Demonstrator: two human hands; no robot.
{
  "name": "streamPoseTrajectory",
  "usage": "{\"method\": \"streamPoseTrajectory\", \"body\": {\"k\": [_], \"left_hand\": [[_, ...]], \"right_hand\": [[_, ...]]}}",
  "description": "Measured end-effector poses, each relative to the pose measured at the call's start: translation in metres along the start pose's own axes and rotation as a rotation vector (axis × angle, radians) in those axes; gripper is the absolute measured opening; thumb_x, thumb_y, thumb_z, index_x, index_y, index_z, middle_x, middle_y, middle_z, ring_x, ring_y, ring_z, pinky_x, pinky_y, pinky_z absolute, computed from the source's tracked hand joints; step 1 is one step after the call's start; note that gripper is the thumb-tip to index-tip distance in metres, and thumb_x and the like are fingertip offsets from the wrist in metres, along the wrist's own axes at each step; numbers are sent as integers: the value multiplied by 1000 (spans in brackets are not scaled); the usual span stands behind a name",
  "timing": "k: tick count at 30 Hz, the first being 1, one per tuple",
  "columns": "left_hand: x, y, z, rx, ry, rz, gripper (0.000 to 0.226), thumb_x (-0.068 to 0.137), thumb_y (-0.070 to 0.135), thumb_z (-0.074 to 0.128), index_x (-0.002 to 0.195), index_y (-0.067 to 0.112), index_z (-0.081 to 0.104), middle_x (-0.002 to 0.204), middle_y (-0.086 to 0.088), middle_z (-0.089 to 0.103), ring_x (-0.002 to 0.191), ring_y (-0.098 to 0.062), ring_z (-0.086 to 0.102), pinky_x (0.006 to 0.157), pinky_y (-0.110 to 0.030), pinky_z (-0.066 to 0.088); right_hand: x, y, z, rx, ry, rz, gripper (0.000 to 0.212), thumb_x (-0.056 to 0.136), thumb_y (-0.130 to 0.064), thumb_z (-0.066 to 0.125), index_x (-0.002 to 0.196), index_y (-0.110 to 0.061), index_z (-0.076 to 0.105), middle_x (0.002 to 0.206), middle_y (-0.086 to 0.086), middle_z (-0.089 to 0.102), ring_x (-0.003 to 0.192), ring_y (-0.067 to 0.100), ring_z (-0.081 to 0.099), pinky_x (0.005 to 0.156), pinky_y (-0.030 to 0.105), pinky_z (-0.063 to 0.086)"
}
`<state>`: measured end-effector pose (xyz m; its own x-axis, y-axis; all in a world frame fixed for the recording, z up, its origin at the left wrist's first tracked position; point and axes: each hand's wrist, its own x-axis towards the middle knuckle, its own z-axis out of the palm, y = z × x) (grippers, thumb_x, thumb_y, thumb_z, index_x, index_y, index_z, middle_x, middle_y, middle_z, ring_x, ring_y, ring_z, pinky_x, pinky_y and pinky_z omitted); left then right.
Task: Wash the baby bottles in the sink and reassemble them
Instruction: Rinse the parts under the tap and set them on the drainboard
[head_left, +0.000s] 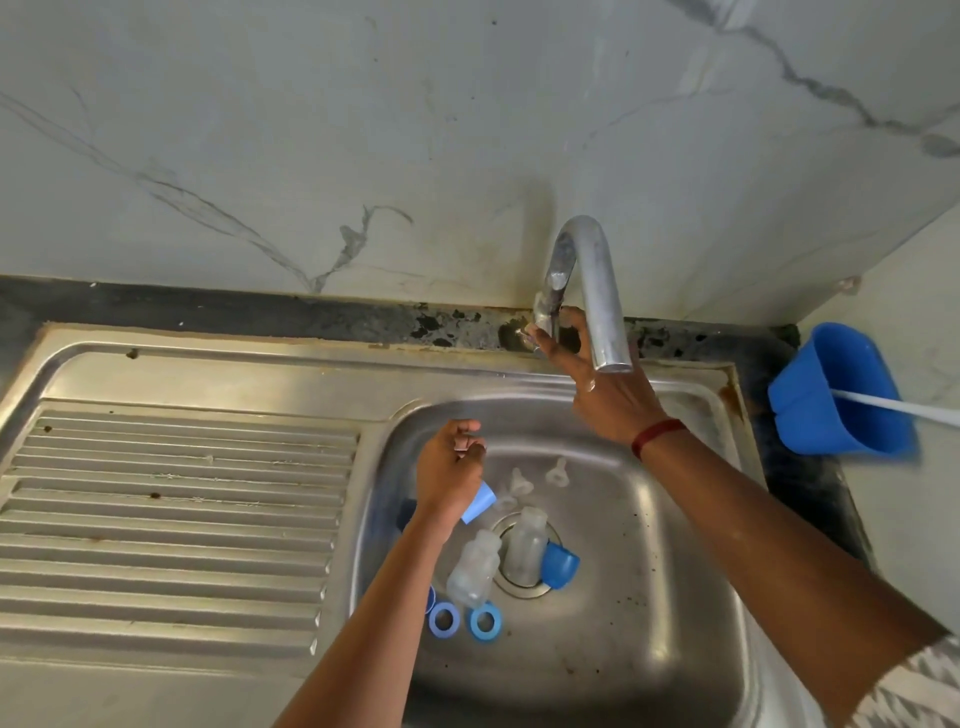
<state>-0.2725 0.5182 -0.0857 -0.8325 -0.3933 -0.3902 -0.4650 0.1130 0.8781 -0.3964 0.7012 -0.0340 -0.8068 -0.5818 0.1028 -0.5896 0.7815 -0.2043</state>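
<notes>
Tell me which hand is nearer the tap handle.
Right. The right hand pinches the tap handle; the left hand hovers over the sink, below and left of the handle, well apart from it.

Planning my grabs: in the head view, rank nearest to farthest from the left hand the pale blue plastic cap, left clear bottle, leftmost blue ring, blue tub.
1. Pale blue plastic cap, beside the left hand.
2. Clear plastic bottle, left of the drain.
3. Leftmost blue plastic ring, basin front.
4. Blue plastic tub, far right, outside the basin.
</notes>
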Motion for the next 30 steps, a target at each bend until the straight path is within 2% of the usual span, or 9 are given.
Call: {"method": "streamPoseTrajectory", "body": {"k": [4, 9, 12, 15, 18, 20, 23, 26, 30], "left_hand": [[-11, -8, -3, -31, 31, -25, 31, 89, 1, 55, 93, 30, 64, 86, -14, 69, 70, -17, 60, 73, -37, 52], [-19, -18, -12, -22, 44, -35, 29, 89, 2, 57, 92, 30, 64, 84, -7, 70, 69, -15, 61, 72, -35, 51], [-23, -20, -20, 14, 83, -65, 21, 90, 8, 60, 96, 26, 67, 82, 2, 69, 73, -16, 63, 73, -34, 51], [-29, -20, -28, 101, 175, -108, 19, 91, 8, 55, 97, 19, 69, 88, 2, 69, 85, -19, 65, 76, -31, 51], [-35, -24, -33, 129, 204, -152, 27, 91, 2, 45, 92, 18, 67, 89, 1, 65, 86, -22, 61, 74, -32, 48], [-36, -30, -34, 115, 167, -171, 33, 92, 0, 42, 103, 16, 69, 97, 4, 62, 92, -19, 57, 79, -29, 44], [-35, -42, -34, 31, 125, -166, 38, 94, 2, 43, 120, 14, 68, 112, 3, 66, 105, -15, 56, 89, -26, 41], [-32, -48, -36, -10, 91, -141, 43, 93, 0, 44, 125, 18, 67, 121, 0, 69, 106, -14, 61, 90, -29, 47], [-28, -53, -42, -29, 33, -154, 55, 89, -2, 41, 133, 24, 61, 130, 5, 64, 121, -14, 58, 106, -40, 47]], "right_hand": [[7, -4, -4, -107, -69, -36, 73, 86, -12, 16, 151, -46, 24, 144, 26, 34, 127, 47, 37, 96, 56, 43], [5, 0, 6, -113, -58, -59, 92, 82, 11, 47, 153, -42, 23, 143, 25, 36, 124, 44, 40, 95, 54, 46], [-19, -6, 17, -21, 113, 31, 98, 71, 19, 62, 151, -31, 35, 126, 24, 51, 108, 40, 53, 88, 47, 52], [-63, -17, 47, 256, 189, 336, 66, 83, 9, 59, 141, -22, 50, 134, 11, 47, 114, 27, 52, 91, 37, 51], [-101, -38, 78, 419, -68, 655, 31, 88, -4, 56, 112, -17, 69, 119, 5, 66, 104, 24, 63, 88, 34, 52], [-116, -62, 93, 490, -247, 674, 23, 86, -8, 57, 95, -18, 75, 102, 3, 74, 95, 21, 68, 83, 27, 52], [-116, -101, 106, 533, -347, 545, 32, 88, -15, 58, 117, -19, 71, 117, 1, 71, 105, 17, 65, 89, 20, 47], [-99, -124, 109, 572, -337, 495, 51, 91, -19, 61, 141, -20, 50, 140, 0, 54, 123, 18, 54, 102, 25, 42], [-70, -136, 113, 605, -300, 502, 69, 94, -18, 60, 154, -20, 27, 156, -2, 32, 135, 22, 44, 106, 29, 39]]}}
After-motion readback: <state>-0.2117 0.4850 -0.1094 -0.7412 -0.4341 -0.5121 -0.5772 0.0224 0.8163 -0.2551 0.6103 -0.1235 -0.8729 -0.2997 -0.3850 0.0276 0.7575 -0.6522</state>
